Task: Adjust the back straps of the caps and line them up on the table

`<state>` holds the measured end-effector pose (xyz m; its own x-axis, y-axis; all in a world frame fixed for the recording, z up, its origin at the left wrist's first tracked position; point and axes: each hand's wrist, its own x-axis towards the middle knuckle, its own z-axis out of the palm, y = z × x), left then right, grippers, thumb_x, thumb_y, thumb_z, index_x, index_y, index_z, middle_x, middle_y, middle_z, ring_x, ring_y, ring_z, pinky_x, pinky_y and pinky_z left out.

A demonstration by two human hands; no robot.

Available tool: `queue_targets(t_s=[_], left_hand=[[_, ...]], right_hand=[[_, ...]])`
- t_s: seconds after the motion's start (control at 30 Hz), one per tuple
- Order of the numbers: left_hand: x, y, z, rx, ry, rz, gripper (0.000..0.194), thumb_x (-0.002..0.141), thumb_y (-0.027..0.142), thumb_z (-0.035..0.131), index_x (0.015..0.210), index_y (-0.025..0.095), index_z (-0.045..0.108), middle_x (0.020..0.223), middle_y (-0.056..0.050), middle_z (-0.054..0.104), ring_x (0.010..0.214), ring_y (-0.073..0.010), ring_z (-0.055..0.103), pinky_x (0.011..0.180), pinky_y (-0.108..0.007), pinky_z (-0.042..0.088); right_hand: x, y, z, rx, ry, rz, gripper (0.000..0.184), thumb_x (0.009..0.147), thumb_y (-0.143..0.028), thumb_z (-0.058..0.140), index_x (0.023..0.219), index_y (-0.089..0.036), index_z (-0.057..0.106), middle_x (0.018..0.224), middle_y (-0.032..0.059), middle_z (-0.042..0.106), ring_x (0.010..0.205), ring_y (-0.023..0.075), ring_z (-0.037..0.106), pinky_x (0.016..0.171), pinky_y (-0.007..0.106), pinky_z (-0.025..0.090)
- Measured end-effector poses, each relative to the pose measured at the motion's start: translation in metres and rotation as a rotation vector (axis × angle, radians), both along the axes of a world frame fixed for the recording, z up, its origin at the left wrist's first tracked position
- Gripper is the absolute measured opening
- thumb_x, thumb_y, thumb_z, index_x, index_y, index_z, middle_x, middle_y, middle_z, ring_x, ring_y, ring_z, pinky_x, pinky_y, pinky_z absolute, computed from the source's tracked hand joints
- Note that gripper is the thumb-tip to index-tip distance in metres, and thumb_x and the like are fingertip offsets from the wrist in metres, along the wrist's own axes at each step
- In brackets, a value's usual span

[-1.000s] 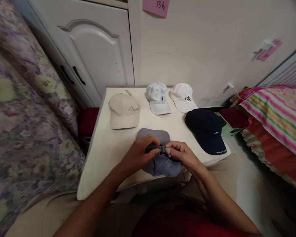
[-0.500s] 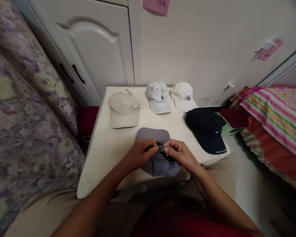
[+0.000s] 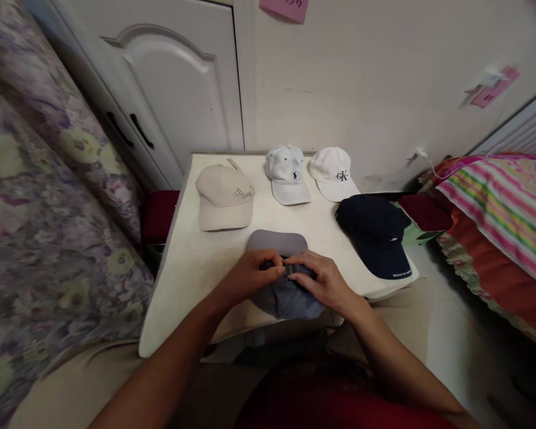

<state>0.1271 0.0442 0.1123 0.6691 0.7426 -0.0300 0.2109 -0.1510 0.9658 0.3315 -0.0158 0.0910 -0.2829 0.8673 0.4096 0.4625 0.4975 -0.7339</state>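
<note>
A grey-blue cap lies on the near part of a small cream table, its brim pointing away from me. My left hand and my right hand meet over the cap's back. Both pinch the dark strap and its small buckle between thumb and fingers. The rest of the strap is hidden under my fingers.
Further back on the table lie a beige cap, a pale blue cap, a white cap and a navy cap at the right edge. A floral-covered mattress rises at left, a striped bed at right, white cabinet doors behind.
My hands have shifted slightly away from me along the cap, and my right fingers now cover more of the strap and buckle. The cap has barely moved.
</note>
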Motion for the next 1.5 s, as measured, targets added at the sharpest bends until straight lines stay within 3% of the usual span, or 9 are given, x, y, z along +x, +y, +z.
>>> queue_targets(t_s=[0.2, 0.4, 0.6, 0.83, 0.97, 1.17, 1.23, 1.4, 1.5], left_hand=[[0.001, 0.001, -0.003, 0.009, -0.007, 0.016, 0.015, 0.080, 0.026, 0.061, 0.068, 0.017, 0.061, 0.073, 0.000, 0.064, 0.074, -0.0161, 0.056, 0.071, -0.029, 0.041], [-0.001, 0.003, -0.004, -0.009, -0.003, 0.043, 0.018, 0.080, 0.028, 0.063, 0.067, 0.018, 0.054, 0.070, 0.002, 0.061, 0.070, -0.0145, 0.053, 0.066, -0.027, 0.039], [-0.003, 0.005, -0.001, -0.035, 0.014, 0.032, 0.018, 0.081, 0.031, 0.065, 0.071, 0.018, 0.057, 0.071, 0.002, 0.060, 0.068, -0.0140, 0.051, 0.063, -0.026, 0.037], [-0.009, 0.009, -0.001, -0.076, -0.027, 0.004, 0.026, 0.079, 0.031, 0.069, 0.101, 0.019, 0.066, 0.086, 0.000, 0.065, 0.082, -0.0171, 0.060, 0.072, -0.028, 0.043], [-0.013, 0.010, 0.005, -0.022, 0.051, -0.060, 0.024, 0.088, 0.037, 0.060, 0.097, 0.019, 0.072, 0.094, -0.002, 0.070, 0.090, -0.0201, 0.062, 0.081, -0.030, 0.045], [-0.010, 0.007, 0.015, -0.013, 0.066, 0.001, 0.044, 0.097, 0.044, 0.039, 0.085, 0.018, 0.072, 0.085, -0.002, 0.070, 0.083, -0.0195, 0.061, 0.081, -0.032, 0.046], [-0.009, 0.008, 0.013, -0.001, 0.073, -0.038, 0.042, 0.096, 0.044, 0.042, 0.084, 0.018, 0.072, 0.085, -0.002, 0.070, 0.082, -0.0193, 0.061, 0.080, -0.031, 0.046], [-0.006, 0.010, 0.004, 0.010, 0.081, -0.117, 0.021, 0.080, 0.035, 0.069, 0.094, 0.020, 0.073, 0.091, -0.002, 0.072, 0.088, -0.0200, 0.062, 0.080, -0.030, 0.046], [-0.005, 0.010, 0.002, -0.017, 0.067, -0.112, 0.017, 0.080, 0.031, 0.067, 0.090, 0.019, 0.073, 0.086, -0.001, 0.072, 0.084, -0.0189, 0.063, 0.077, -0.029, 0.046]], right_hand=[[-0.002, -0.002, 0.000, 0.014, -0.122, -0.062, 0.022, 0.093, -0.023, 0.062, 0.115, -0.024, 0.066, 0.097, 0.0060, 0.071, 0.087, 0.0199, 0.067, 0.076, 0.031, 0.051], [-0.001, -0.002, 0.000, 0.002, -0.100, -0.066, 0.021, 0.093, -0.025, 0.064, 0.114, -0.024, 0.066, 0.100, 0.0052, 0.072, 0.089, 0.0197, 0.068, 0.079, 0.032, 0.052], [0.002, -0.002, 0.002, -0.034, -0.069, -0.045, 0.022, 0.091, -0.022, 0.065, 0.113, -0.024, 0.068, 0.101, 0.0055, 0.073, 0.092, 0.0199, 0.068, 0.081, 0.032, 0.052], [0.001, -0.001, 0.010, -0.136, 0.068, -0.086, 0.023, 0.083, -0.013, 0.073, 0.104, -0.023, 0.072, 0.097, 0.0031, 0.075, 0.089, 0.0185, 0.069, 0.081, 0.030, 0.052], [0.002, -0.001, 0.014, -0.186, 0.114, -0.069, 0.022, 0.082, -0.015, 0.073, 0.103, -0.023, 0.073, 0.097, 0.0025, 0.076, 0.089, 0.0178, 0.069, 0.083, 0.030, 0.052], [0.005, -0.001, 0.012, -0.304, 0.201, -0.056, 0.020, 0.082, -0.018, 0.073, 0.101, -0.023, 0.074, 0.097, 0.0017, 0.076, 0.090, 0.0178, 0.069, 0.083, 0.030, 0.051], [0.005, -0.001, 0.010, -0.337, 0.230, -0.062, 0.020, 0.082, -0.019, 0.073, 0.101, -0.022, 0.074, 0.095, 0.0017, 0.076, 0.089, 0.0178, 0.069, 0.082, 0.030, 0.052], [0.004, -0.001, 0.008, -0.340, 0.239, -0.098, 0.021, 0.081, -0.021, 0.073, 0.101, -0.021, 0.074, 0.096, 0.0033, 0.076, 0.090, 0.0196, 0.069, 0.084, 0.033, 0.052], [0.004, -0.001, 0.009, -0.310, 0.203, -0.112, 0.020, 0.081, -0.021, 0.073, 0.101, -0.022, 0.074, 0.096, 0.0037, 0.076, 0.090, 0.0202, 0.069, 0.084, 0.034, 0.052]])
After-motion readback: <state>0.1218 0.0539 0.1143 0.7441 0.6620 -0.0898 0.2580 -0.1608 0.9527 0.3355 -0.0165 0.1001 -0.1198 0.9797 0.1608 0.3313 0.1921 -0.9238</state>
